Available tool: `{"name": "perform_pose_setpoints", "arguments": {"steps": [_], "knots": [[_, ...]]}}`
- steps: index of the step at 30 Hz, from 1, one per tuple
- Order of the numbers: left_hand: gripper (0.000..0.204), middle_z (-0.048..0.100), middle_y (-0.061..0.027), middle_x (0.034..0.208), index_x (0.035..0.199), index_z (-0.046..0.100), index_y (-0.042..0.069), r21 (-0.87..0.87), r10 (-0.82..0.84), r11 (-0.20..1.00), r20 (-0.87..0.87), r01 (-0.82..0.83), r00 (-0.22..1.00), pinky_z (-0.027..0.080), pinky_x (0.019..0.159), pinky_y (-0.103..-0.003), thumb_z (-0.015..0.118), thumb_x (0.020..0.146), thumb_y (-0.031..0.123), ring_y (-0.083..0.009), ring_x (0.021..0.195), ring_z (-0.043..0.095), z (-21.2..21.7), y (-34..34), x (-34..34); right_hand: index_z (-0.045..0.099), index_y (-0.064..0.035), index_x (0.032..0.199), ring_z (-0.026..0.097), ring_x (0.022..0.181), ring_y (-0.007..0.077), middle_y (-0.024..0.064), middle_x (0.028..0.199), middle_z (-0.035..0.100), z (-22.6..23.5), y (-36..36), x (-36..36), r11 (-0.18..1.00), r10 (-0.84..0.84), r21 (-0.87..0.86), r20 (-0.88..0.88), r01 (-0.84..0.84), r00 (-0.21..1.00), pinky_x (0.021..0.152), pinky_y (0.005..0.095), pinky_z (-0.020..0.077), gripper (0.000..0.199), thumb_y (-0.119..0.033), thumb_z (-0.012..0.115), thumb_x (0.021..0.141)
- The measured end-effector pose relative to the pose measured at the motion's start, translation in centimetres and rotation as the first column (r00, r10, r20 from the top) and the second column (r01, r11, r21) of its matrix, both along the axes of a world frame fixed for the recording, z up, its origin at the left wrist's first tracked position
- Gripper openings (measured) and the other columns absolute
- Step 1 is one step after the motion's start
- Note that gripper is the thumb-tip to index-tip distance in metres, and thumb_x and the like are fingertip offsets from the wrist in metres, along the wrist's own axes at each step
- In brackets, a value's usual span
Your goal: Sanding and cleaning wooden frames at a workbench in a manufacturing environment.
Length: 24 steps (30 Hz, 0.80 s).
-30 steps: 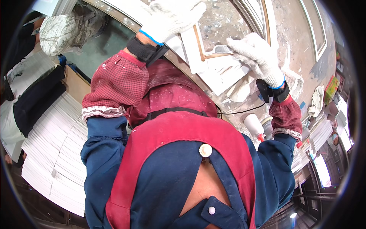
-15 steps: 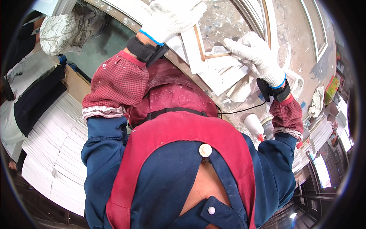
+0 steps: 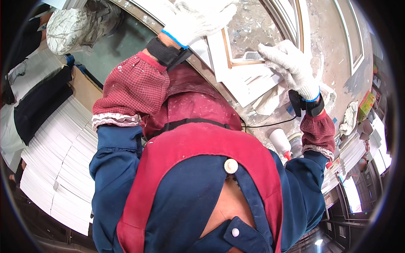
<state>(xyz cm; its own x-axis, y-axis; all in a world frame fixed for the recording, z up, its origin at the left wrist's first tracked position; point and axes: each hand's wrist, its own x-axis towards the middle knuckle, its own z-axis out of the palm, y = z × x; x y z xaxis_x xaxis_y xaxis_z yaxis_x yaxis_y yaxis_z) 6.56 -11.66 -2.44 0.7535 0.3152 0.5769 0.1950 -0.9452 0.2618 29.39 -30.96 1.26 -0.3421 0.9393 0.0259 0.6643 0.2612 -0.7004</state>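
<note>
My left hand [image 3: 202, 19], in a white knit glove with a blue cuff edge, lies stretched out over the white frame pieces at the top. Its fingers are extended and partly blend into the white behind them. My right hand [image 3: 292, 65], gloved the same way, is closed, with its fingertips at a small flat grey-white piece [image 3: 252, 55]. That piece sits at the inner corner of a white frame [image 3: 230, 52] with a brownish edge. Below the right hand, white flat panels [image 3: 247, 86] lie overlapped on the paint-spotted worktable [image 3: 263, 27].
A crumpled white cloth [image 3: 270, 99] lies beside the panels. A white bottle with a red tip [image 3: 279, 141] is near my right forearm, and a black cord [image 3: 270, 125] crosses the table. Stacked white boards [image 3: 55, 168] stand at left. Another long frame [image 3: 356, 46] lies at right.
The view has shifted slightly, so the table and both hands appear a little further right. The right hand and the grey-white piece stay at the frame's corner; the left stays stretched out.
</note>
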Motion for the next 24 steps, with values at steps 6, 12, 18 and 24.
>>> {"name": "perform_pose_setpoints", "arguments": {"steps": [6, 12, 18, 24], "knots": [[0.014, 0.062, -0.0039, 0.101, 0.099, 0.065, 0.013, 0.067, -0.001, 0.998, 0.221, -0.014, 0.975, 0.028, 0.106, -0.069, 0.066, 0.086, 0.016, -0.0338, 0.118, 0.056, -3.3, 0.8, 1.1, 0.065, -0.0111, 0.135, 0.056, 0.078, 0.0234, 0.0041, 0.085, 0.06, 0.4, 0.6, -0.5, 0.999, -0.04, -0.036, 0.006, 0.04, 0.999, 0.075, 0.0339, 0.0464, 0.05, -0.007, 0.059, 0.086], [0.015, 0.062, -0.0033, 0.103, 0.1, 0.066, 0.014, 0.058, 0.002, 0.998, 0.263, -0.018, 0.965, 0.027, 0.107, -0.07, 0.067, 0.086, 0.017, -0.0338, 0.12, 0.055, -3.8, 0.7, 1.2, 0.064, -0.0114, 0.136, 0.057, 0.08, 0.0254, 0.0073, 0.089, 0.06, -0.5, 1.1, -0.3, 0.998, 0.06, -0.013, 0.059, -0.059, 0.996, 0.076, 0.0359, 0.0459, 0.049, -0.021, 0.055, 0.089], [0.015, 0.063, -0.003, 0.104, 0.1, 0.066, 0.014, 0.003, 0.001, 1.0, 0.291, -0.002, 0.957, 0.026, 0.108, -0.07, 0.067, 0.086, 0.017, -0.0347, 0.121, 0.055, -4.0, 0.6, 1.1, 0.064, -0.0102, 0.136, 0.056, 0.074, 0.0263, 0.0079, 0.086, 0.058, 0.1, 1.5, 0.0, 0.992, 0.093, -0.086, -0.002, -0.092, 0.996, 0.07, 0.0381, 0.0455, 0.049, -0.019, 0.056, 0.088], [0.017, 0.064, -0.0035, 0.105, 0.102, 0.067, 0.013, -0.062, 0.031, 0.998, 0.025, -0.03, 0.999, 0.025, 0.109, -0.071, 0.067, 0.086, 0.017, -0.035, 0.122, 0.055, -0.6, -0.1, 0.2, 0.066, -0.0123, 0.132, 0.056, 0.074, 0.0243, 0.0067, 0.081, 0.056, 1.0, 1.4, 0.3, 0.997, 0.044, -0.056, 0.012, -0.044, 0.999, 0.069, 0.0347, 0.046, 0.04, -0.007, 0.057, 0.094]]}}
